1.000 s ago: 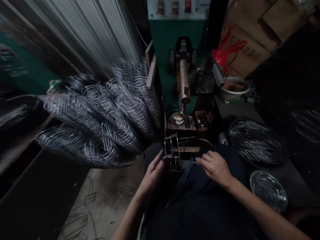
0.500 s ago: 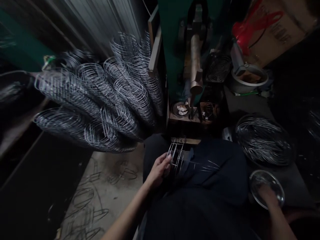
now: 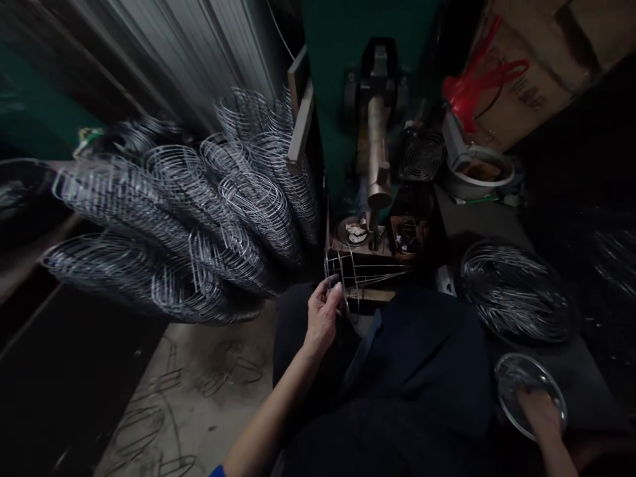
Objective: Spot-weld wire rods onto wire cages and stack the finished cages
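Observation:
My left hand [image 3: 324, 311] pinches a small wire frame [image 3: 350, 281] of thin metal rods, held above my lap near the machine's base. Its long rods stretch to the right. At the lower right, my right hand [image 3: 539, 411] reaches into a round shiny bowl [image 3: 560, 397]; its fingers are blurred and what they touch cannot be made out. The machine's metal arm [image 3: 377, 156] points down in front of me, over a small round dish [image 3: 342, 232] holding something white.
Stacks of wire rings [image 3: 263, 205] fill the left side. A coil-like heap of wire pieces [image 3: 517, 291] lies on the right bench. Behind it stand a grey bowl [image 3: 479, 185] and a cardboard box [image 3: 536, 99]. Loose wire shapes [image 3: 169, 384] lie on the floor.
My left hand has moved up and forward, turning the wire frame so its rods point right beneath the machine. My right hand stays in the bowl. The view has shifted slightly.

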`<state>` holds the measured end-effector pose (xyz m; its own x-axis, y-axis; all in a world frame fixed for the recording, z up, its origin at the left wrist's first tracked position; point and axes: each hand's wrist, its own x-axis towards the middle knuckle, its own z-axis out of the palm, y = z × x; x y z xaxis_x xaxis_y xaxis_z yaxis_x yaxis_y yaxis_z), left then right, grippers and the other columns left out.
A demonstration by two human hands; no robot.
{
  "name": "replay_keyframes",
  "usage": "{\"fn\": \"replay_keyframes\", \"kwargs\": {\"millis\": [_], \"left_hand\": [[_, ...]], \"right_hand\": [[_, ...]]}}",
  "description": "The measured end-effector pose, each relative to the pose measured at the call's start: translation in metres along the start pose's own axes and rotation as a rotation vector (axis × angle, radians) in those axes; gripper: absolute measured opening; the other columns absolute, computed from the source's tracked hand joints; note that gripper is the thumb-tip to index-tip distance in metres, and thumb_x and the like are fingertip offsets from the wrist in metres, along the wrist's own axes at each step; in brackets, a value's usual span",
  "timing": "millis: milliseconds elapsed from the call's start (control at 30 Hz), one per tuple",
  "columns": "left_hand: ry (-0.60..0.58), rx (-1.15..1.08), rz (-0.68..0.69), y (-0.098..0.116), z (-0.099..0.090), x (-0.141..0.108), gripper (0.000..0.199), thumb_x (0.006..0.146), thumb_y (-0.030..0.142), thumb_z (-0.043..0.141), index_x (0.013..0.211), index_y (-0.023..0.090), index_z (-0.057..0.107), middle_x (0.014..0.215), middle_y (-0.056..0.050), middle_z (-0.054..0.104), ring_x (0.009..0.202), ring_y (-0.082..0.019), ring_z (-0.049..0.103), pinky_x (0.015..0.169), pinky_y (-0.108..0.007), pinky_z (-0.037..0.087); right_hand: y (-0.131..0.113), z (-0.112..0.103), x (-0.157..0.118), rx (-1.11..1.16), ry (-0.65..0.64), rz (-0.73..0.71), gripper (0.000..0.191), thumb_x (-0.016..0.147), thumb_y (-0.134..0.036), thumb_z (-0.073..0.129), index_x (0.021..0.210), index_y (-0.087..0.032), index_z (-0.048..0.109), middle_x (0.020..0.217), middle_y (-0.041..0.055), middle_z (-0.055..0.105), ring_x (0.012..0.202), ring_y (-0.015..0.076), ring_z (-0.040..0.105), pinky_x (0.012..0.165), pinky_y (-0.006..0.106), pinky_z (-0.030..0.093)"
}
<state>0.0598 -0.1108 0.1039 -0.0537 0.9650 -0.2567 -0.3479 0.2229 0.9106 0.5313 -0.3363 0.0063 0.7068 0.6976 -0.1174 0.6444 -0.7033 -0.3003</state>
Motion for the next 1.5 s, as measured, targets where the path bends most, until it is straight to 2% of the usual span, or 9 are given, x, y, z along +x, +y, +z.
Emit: {"fn": "replay_keyframes", "kwargs": {"millis": [133, 233, 333, 400, 467, 633, 767, 900, 1500], "left_hand": [[0.03, -0.036, 0.019, 0.007, 0.006, 0.012, 0.053, 0.078, 0.047, 0.077, 0.118, 0.014, 0.064, 0.062, 0.006, 0.051, 0.049, -0.007, 0.044, 0.047, -0.019, 0.04], [0.034, -0.039, 0.001, 0.011, 0.01, 0.013, 0.056, 0.076, 0.049, 0.078, 0.117, 0.014, 0.065, 0.063, 0.006, 0.052, 0.048, -0.007, 0.045, 0.046, -0.019, 0.04], [0.035, -0.041, 0.01, 0.014, 0.012, 0.012, 0.056, 0.075, 0.048, 0.078, 0.117, 0.014, 0.065, 0.062, 0.007, 0.051, 0.048, -0.006, 0.044, 0.047, -0.019, 0.041], [0.031, -0.039, 0.011, 0.014, 0.011, 0.013, 0.056, 0.076, 0.049, 0.078, 0.118, 0.015, 0.065, 0.064, 0.006, 0.053, 0.049, -0.007, 0.045, 0.048, -0.019, 0.043], [0.029, -0.03, 0.007, 0.015, 0.01, 0.015, 0.056, 0.077, 0.049, 0.077, 0.119, 0.015, 0.064, 0.066, 0.005, 0.054, 0.051, -0.007, 0.046, 0.048, -0.019, 0.043], [0.031, 0.013, -0.01, 0.019, 0.01, 0.02, 0.057, 0.077, 0.048, 0.077, 0.121, 0.013, 0.064, 0.065, 0.005, 0.054, 0.051, -0.007, 0.047, 0.047, -0.018, 0.04], [0.036, -0.022, -0.045, 0.024, 0.013, 0.024, 0.061, 0.074, 0.049, 0.079, 0.12, 0.013, 0.064, 0.062, 0.006, 0.054, 0.048, -0.007, 0.047, 0.046, -0.018, 0.041], [0.039, -0.071, -0.068, 0.025, 0.014, 0.029, 0.064, 0.071, 0.052, 0.08, 0.12, 0.015, 0.064, 0.063, 0.005, 0.055, 0.047, -0.007, 0.048, 0.044, -0.019, 0.043], [0.123, -0.195, 0.013, 0.019, 0.01, 0.058, 0.056, 0.072, 0.044, 0.082, 0.115, 0.012, 0.065, 0.067, 0.005, 0.06, 0.047, -0.005, 0.048, 0.048, -0.018, 0.045]], "right_hand": [[-0.1, -0.025, 0.033, 0.177, 0.105, -0.088, 0.03, 0.071, -0.057, 0.052, 0.066, -0.028, 0.055, 0.065, 0.0126, 0.067, 0.069, 0.0358, 0.071, 0.063, 0.049, 0.056], [-0.213, -0.04, 0.039, 0.573, 0.093, -0.448, 0.024, 0.076, -0.044, 0.063, 0.087, -0.022, 0.061, 0.077, 0.0056, 0.07, 0.072, 0.025, 0.068, 0.071, 0.039, 0.056], [-0.318, -0.052, 0.024, 0.612, -0.052, -0.836, 0.016, 0.083, -0.024, 0.053, 0.089, -0.022, 0.068, 0.09, 0.0047, 0.072, 0.083, 0.0203, 0.067, 0.077, 0.033, 0.053], [-0.365, -0.056, 0.011, 0.577, -0.154, -1.024, 0.02, 0.085, -0.019, 0.053, 0.091, -0.023, 0.071, 0.093, 0.0042, 0.073, 0.088, 0.0201, 0.068, 0.082, 0.033, 0.052], [-0.391, -0.054, 0.004, 0.516, -0.161, -1.156, 0.023, 0.085, -0.015, 0.052, 0.092, -0.022, 0.072, 0.094, 0.0043, 0.073, 0.094, 0.0209, 0.067, 0.088, 0.035, 0.049], [-0.403, -0.042, 0.013, 0.352, -0.109, -1.263, 0.025, 0.082, -0.011, 0.052, 0.091, -0.022, 0.072, 0.093, 0.0047, 0.073, 0.103, 0.0228, 0.064, 0.097, 0.04, 0.042], [-0.401, -0.033, 0.017, 0.221, -0.142, -1.255, 0.024, 0.092, -0.021, 0.057, 0.11, -0.025, 0.071, 0.11, 0.0066, 0.074, 0.12, 0.0258, 0.06, 0.106, 0.05, 0.031], [-0.401, -0.028, 0.016, 0.219, -0.042, -1.348, 0.027, 0.097, -0.016, 0.054, 0.119, -0.026, 0.067, 0.113, 0.0077, 0.074, 0.122, 0.0249, 0.06, 0.11, 0.055, 0.024], [-0.427, -0.021, 0.03, 0.46, 0.056, -1.366, 0.016, 0.097, -0.022, 0.06, 0.106, -0.028, 0.072, 0.1, 0.0035, 0.077, 0.111, 0.0215, 0.066, 0.107, 0.048, 0.028]]}}
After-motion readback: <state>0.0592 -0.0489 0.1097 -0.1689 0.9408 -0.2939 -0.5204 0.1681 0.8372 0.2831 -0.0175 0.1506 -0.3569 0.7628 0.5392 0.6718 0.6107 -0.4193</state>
